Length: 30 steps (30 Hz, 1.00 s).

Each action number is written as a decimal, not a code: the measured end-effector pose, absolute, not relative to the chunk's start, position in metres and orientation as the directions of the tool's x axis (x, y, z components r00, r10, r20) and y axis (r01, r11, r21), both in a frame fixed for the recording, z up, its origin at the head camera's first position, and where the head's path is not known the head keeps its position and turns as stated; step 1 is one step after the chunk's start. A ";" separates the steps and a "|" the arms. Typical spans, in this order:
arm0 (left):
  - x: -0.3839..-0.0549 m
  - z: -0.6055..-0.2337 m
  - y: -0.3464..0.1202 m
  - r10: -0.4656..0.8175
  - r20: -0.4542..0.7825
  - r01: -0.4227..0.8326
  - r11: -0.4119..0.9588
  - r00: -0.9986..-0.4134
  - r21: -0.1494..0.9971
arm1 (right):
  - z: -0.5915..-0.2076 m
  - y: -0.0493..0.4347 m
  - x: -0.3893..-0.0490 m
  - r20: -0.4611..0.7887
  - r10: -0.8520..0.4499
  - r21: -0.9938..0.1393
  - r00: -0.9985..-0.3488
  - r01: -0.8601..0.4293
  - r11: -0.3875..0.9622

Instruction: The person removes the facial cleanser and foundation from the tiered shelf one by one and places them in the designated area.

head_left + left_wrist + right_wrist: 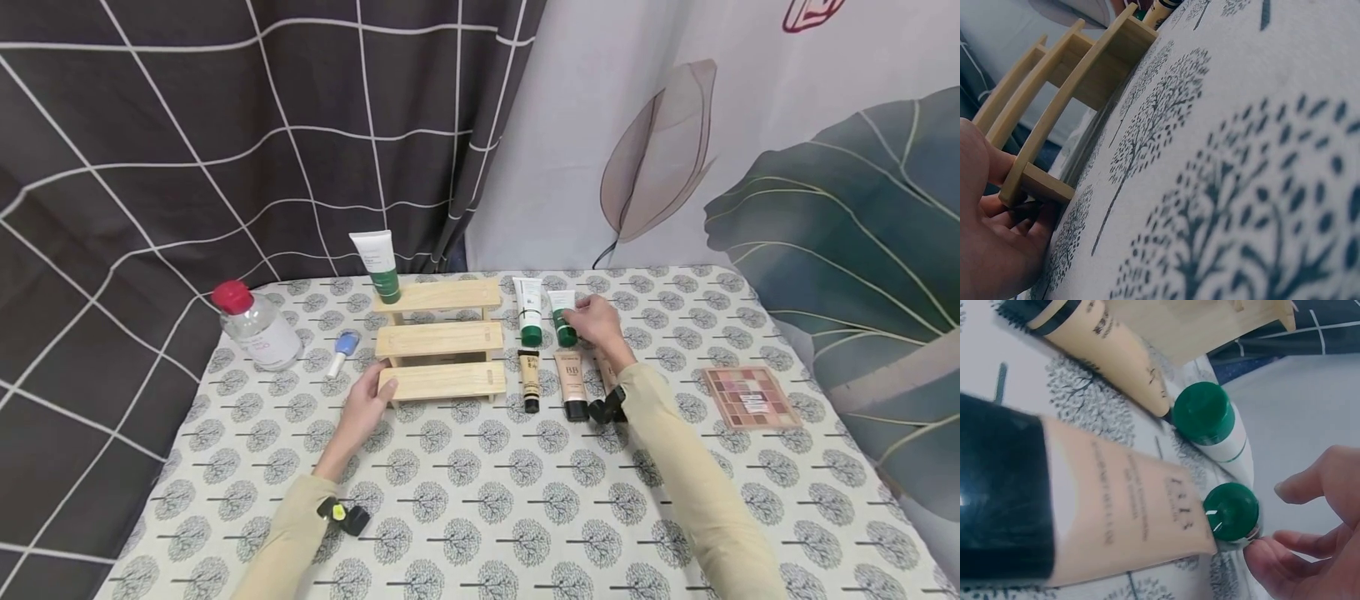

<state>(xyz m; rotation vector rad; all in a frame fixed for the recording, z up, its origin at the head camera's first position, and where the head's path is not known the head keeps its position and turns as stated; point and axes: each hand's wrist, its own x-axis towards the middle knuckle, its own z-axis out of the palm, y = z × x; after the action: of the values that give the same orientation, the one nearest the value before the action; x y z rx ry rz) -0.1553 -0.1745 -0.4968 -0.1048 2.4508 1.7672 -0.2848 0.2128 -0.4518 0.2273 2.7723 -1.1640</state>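
Observation:
A three-tier wooden step rack [441, 340] stands on the table. My left hand [366, 398] grips the left end of its lowest step; in the left wrist view the thumb lies over the board and the fingers curl beneath it. A white and green tube [382, 271] stands on the top step. To the right of the rack, my right hand [596, 321] touches the side of a small white tube with a green cap [1232, 512]. The right wrist view shows that thumb apart from the tube. A taller white and green tube [529, 312] is just left of it.
Nearer me are a slim beige tube [530, 379], a BB cream tube [572, 383] and another beige tube, partly hidden by my right wrist. An eyeshadow palette [752, 397] lies right. Left are a red-capped clear bottle [262, 333] and a small blue-and-white bottle [343, 352].

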 end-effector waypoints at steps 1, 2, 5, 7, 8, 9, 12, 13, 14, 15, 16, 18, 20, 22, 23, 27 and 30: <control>-0.155 -0.497 -0.175 0.013 -0.136 -0.125 0.317 -0.991 0.940 | -0.450 0.212 -0.285 -0.176 0.090 -0.701 -0.980 0.189 0.687; -0.155 -0.496 -0.175 0.015 -0.135 -0.124 0.317 -0.991 0.940 | -0.449 0.211 -0.285 -0.179 0.088 -0.707 -0.980 0.190 0.682; -0.155 -0.495 -0.175 0.016 -0.131 -0.120 0.315 -0.991 0.942 | -0.444 0.207 -0.287 -0.182 0.082 -0.723 -0.980 0.190 0.665; -0.154 -0.495 -0.175 0.017 -0.129 -0.117 0.314 -0.991 0.942 | -0.441 0.204 -0.287 -0.172 0.068 -0.736 -0.983 0.174 0.654; -0.154 -0.495 -0.175 0.016 -0.129 -0.117 0.313 -0.992 0.943 | -0.440 0.202 -0.288 -0.164 0.061 -0.744 -0.985 0.164 0.648; -0.154 -0.494 -0.175 0.014 -0.130 -0.119 0.313 -0.991 0.942 | -0.438 0.199 -0.288 -0.154 0.052 -0.750 -0.987 0.151 0.644; -0.153 -0.493 -0.174 0.013 -0.132 -0.121 0.322 -0.991 0.939 | -0.433 0.191 -0.289 -0.117 0.029 -0.765 -0.993 0.108 0.634; -0.153 -0.493 -0.174 0.011 -0.133 -0.123 0.325 -0.991 0.938 | -0.430 0.188 -0.289 -0.110 0.020 -0.771 -0.994 0.098 0.630; -0.153 -0.493 -0.174 0.008 -0.135 -0.125 0.326 -0.991 0.937 | -0.428 0.184 -0.289 -0.097 0.012 -0.773 -0.995 0.083 0.628; -0.153 -0.492 -0.174 0.007 -0.134 -0.125 0.326 -0.991 0.937 | -0.425 0.181 -0.289 -0.087 0.002 -0.779 -0.996 0.069 0.623; -0.153 -0.493 -0.174 0.007 -0.133 -0.124 0.324 -0.991 0.938 | -0.423 0.177 -0.289 -0.077 -0.004 -0.784 -0.997 0.058 0.617; -0.153 -0.493 -0.173 0.007 -0.130 -0.120 0.320 -0.992 0.940 | -0.418 0.170 -0.289 -0.067 -0.015 -0.797 -0.998 0.044 0.603; -0.154 -0.494 -0.173 0.005 -0.131 -0.123 0.317 -0.991 0.941 | -0.413 0.162 -0.289 -0.050 -0.022 -0.807 -0.998 0.028 0.590; -0.155 -0.494 -0.172 0.003 -0.134 -0.127 0.317 -0.991 0.940 | -0.409 0.154 -0.290 -0.042 -0.024 -0.822 -0.999 0.021 0.570; -0.155 -0.495 -0.172 0.003 -0.138 -0.130 0.321 -0.990 0.938 | -0.407 0.151 -0.290 -0.037 -0.026 -0.830 -0.999 0.016 0.557; -0.155 -0.495 -0.172 -0.004 -0.151 -0.144 0.329 -0.989 0.933 | -0.399 0.135 -0.292 -0.004 -0.042 -0.875 -0.999 -0.017 0.484; -0.155 -0.495 -0.172 -0.006 -0.152 -0.146 0.327 -0.988 0.934 | -0.393 0.121 -0.292 0.030 -0.061 -0.903 -0.998 -0.053 0.426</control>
<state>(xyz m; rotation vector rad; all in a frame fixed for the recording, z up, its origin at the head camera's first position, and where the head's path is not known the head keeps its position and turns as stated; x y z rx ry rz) -0.1546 -0.1724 -0.4951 -0.1414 2.4585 1.7500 -0.2924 0.1211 -0.3931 -0.1058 2.6469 -1.6756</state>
